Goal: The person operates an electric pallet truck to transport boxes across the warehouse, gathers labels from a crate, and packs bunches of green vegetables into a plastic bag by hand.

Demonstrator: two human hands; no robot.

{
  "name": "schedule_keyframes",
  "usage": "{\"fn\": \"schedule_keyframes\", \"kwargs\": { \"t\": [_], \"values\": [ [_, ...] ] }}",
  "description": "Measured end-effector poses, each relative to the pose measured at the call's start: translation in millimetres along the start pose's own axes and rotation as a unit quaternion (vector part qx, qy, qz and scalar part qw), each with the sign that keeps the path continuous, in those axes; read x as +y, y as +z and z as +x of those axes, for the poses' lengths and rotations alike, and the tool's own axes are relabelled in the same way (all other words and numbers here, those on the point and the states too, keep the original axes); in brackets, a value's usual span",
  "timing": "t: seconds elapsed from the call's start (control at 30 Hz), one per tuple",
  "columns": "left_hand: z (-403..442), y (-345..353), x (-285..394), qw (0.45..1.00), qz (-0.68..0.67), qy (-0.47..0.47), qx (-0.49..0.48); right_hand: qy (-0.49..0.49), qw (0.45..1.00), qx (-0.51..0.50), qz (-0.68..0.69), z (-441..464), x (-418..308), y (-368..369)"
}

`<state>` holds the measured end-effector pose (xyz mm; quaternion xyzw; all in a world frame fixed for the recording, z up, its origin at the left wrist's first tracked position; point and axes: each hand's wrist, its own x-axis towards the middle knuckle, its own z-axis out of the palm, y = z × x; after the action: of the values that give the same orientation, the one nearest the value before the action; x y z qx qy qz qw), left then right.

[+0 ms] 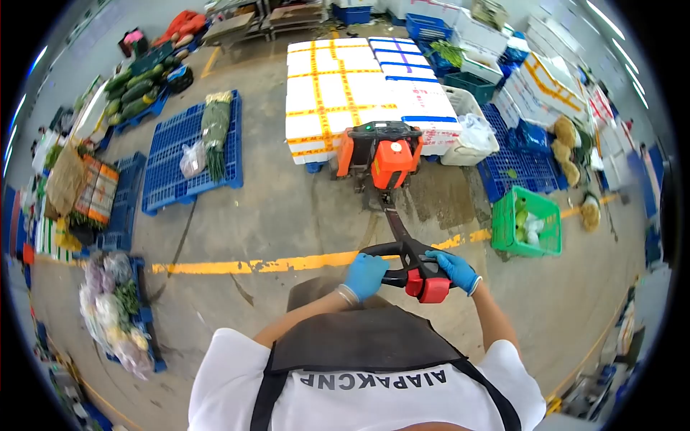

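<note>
Both my hands wear blue gloves and grip the black handle [411,248] of an electric pallet jack [392,164]. My left hand [365,276] is wrapped round the left side of the loop. My right hand [456,270] is closed on its right side, beside the red control head [429,286]. From the handle, a dark shaft runs forward to the orange-and-black jack body. Right behind that body stand white foam boxes [334,90] bound with yellow and blue tape. The jack's forks are hidden from view.
Left of the jack, a blue pallet [169,154] carries a bundle of long greens [215,129]. A green crate [527,221] stands on the floor at right. Beside the boxes is a white crate [471,147]. Bagged vegetables [111,309] lie at lower left. A yellow line [302,263] crosses the floor.
</note>
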<state>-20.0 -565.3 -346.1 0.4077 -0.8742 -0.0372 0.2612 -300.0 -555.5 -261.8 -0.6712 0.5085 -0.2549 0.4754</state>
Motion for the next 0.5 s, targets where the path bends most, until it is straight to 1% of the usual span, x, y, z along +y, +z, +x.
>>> {"fn": "schedule_keyframes", "kwargs": {
  "t": [0.1, 0.13, 0.23, 0.27, 0.37, 0.4, 0.5],
  "values": [
    [4, -6, -1, 1.000, 0.006, -0.006, -0.015, 0.057, 0.997, -0.004, 0.052, 9, 2, -4],
    [7, -4, -2, 1.000, 0.000, 0.001, -0.012, 0.079, 0.996, 0.009, 0.039, 10, 3, -7],
    [8, 0, -4, 0.999, -0.036, 0.014, -0.002, 0.097, 0.994, -0.001, 0.056, 12, 7, -12],
    [10, -2, -4, 0.999, -0.049, 0.017, -0.001, 0.087, 0.994, -0.005, 0.065, 12, 4, -12],
    [17, -13, -15, 0.998, -0.043, 0.038, -0.003, 0.092, 0.991, -0.008, 0.100, 24, 3, -14],
    [19, -15, -19, 0.997, -0.054, 0.045, -0.007, 0.084, 0.993, 0.000, 0.088, 28, -3, -17],
    [42, -27, -30, 0.992, -0.101, 0.073, -0.001, 0.133, 0.987, 0.026, 0.086, 35, -38, -24]
  ]
}}
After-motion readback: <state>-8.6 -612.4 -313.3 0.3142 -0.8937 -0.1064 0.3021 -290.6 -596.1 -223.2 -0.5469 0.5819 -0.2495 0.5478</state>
